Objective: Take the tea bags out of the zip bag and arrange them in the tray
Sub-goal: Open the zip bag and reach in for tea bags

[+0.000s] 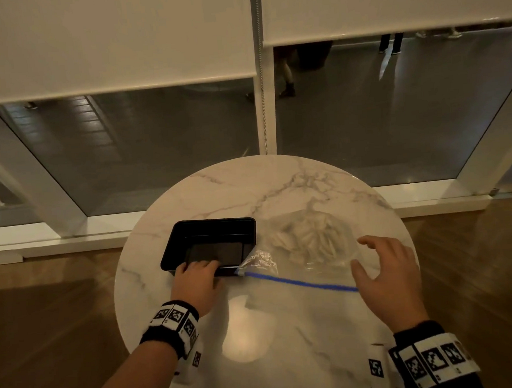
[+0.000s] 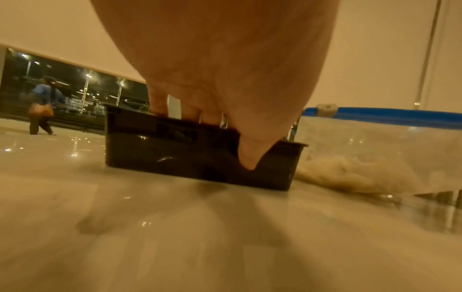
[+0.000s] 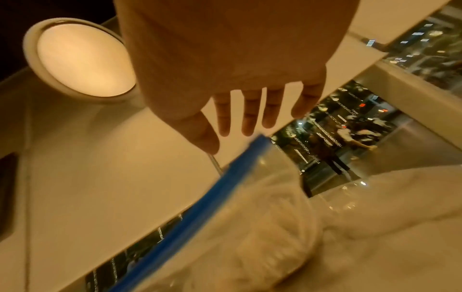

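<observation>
A black plastic tray point(image 1: 173, 245) sits left of centre on the round marble table. My left hand point(image 1: 198, 273) grips its near wall, fingers hooked over the rim and thumb on the outside; the left wrist view shows this grip on the tray point(image 2: 175, 154). Right of the tray lies a clear zip bag point(image 1: 314, 268) with a blue zip strip point(image 1: 300, 284) along its near edge. A heap of pale tea bags point(image 1: 309, 235) fills the bag's far part. My right hand point(image 1: 371, 255) hovers open, fingers spread, over the bag's right end, holding nothing. The right wrist view shows the zip strip point(image 3: 200, 207) just below the fingers point(image 3: 247, 118).
The marble table point(image 1: 248, 188) is small, with its edge close on every side and wood floor point(image 1: 46, 329) around it. Low glass windows under white blinds point(image 1: 110, 37) stand just behind the table. A light reflection lies on the near part of the tabletop.
</observation>
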Demonstrator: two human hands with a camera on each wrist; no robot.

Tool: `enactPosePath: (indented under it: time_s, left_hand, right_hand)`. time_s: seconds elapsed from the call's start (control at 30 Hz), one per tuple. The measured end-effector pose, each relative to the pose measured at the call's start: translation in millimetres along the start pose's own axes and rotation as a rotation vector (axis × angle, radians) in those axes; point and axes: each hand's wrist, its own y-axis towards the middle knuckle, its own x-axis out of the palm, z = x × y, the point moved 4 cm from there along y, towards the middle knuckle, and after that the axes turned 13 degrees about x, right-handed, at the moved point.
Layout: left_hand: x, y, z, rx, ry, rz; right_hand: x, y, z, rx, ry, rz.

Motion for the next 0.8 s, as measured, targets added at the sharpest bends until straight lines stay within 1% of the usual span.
enactPosePath:
  time_s: [0.07, 0.13, 0.17, 0.23, 0.3, 0.4, 0.53, 0.67, 0.8]
  left_hand:
    - [4, -5, 2, 0.018, 0.007, -0.018]
    - [5, -11, 5, 0.032, 0.044, -0.036]
    - [5, -15, 7, 0.038, 0.06, -0.047]
    - [6, -27, 10, 0.041, 0.065, -0.062]
    - [6, -41, 12, 0.048, 0.069, -0.071]
    - [8, -58, 12, 0.041, 0.04, -0.071]
    - [9, -70, 11, 0.027, 0.002, -0.059]
    - [7, -74, 16, 0.037, -0.001, -0.061]
    - [4, -71, 25, 0.047, -0.019, -0.089]
  right_hand:
    - [4, -12, -24, -0.14, -0.089, -0.064]
    - [18, -25, -40, -0.262, -0.209, -0.201]
    - [27, -31, -45, -0.295, -0.282, -0.279]
    - [45, -41, -45, -0.304, -0.403, -0.43]
    - [57, -45, -41, -0.269, -0.476, -0.522]
    - [62, -43, -38, -0.236, -0.521, -0.519]
    - [63, -36, -35, -0.197, -0.546, -0.447]
    - [62, -32, -34, -0.169, -0.511, -0.353]
    - [57, -24, -31, -0.107, -0.461, -0.299]
